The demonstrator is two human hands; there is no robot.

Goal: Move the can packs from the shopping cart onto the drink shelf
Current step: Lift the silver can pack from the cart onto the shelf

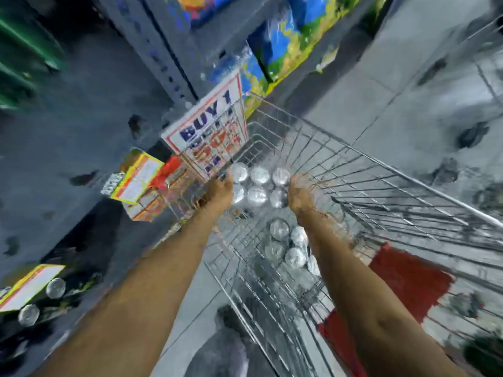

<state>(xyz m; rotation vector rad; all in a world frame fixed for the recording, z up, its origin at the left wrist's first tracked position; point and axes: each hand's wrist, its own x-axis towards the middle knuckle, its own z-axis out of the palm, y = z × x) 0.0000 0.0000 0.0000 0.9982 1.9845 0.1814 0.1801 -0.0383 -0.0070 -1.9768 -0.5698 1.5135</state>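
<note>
Both arms reach into the cart. Left hand and right hand squeeze the heavy, slippery pack by its sides.

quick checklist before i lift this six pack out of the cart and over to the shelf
1. Both hands on the pack: ok. The left hand and right hand flank the six-can pack at opposite ends.
2. Firmness of the hold: cannot tell, the picture is blurred around the hands.
3. Pack free of other stock: ok, the second can pack lies apart, nearer you.
4. Way over the cart wall: ok, nothing lies across the open top.
5. Way to the shelf: not ok, the BUY 1 sign stands at the cart's left edge.
6. Free shelf space: cannot tell.
</note>
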